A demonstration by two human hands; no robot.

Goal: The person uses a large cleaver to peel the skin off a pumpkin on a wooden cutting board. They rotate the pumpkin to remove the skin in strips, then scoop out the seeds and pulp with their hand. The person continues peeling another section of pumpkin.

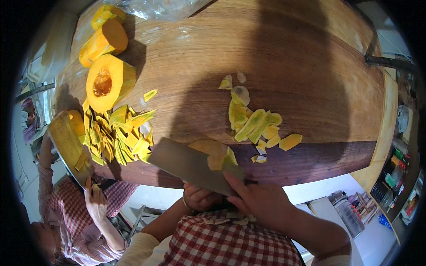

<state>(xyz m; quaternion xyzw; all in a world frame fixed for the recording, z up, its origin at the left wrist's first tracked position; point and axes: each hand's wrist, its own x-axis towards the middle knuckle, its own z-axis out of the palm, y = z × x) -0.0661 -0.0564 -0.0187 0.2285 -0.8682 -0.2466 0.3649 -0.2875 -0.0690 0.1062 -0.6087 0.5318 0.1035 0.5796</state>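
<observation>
My right hand [261, 201] grips a broad-bladed cleaver [189, 164] at the front edge of the wooden table [186, 83]. Its flat blade slants up to the left and partly covers a partly peeled squash piece [216, 149]. My left hand [201, 198], a band at its wrist, has curled fingers just below the blade; what it holds, if anything, is hidden. Yellow-green peelings [254, 124] and small pale slices [290, 142] lie beyond the cleaver to the right. Bits of peel [229, 221] rest on the red checked apron.
Cut squash pieces [108, 83] stand at the left, above a heap of peelings [121, 136]. Near them, a co-worker's hand [96, 199] holds another broad blade [71, 146] beside an orange squash piece [76, 122]. A clear plastic bag [166, 8] lies at the far edge.
</observation>
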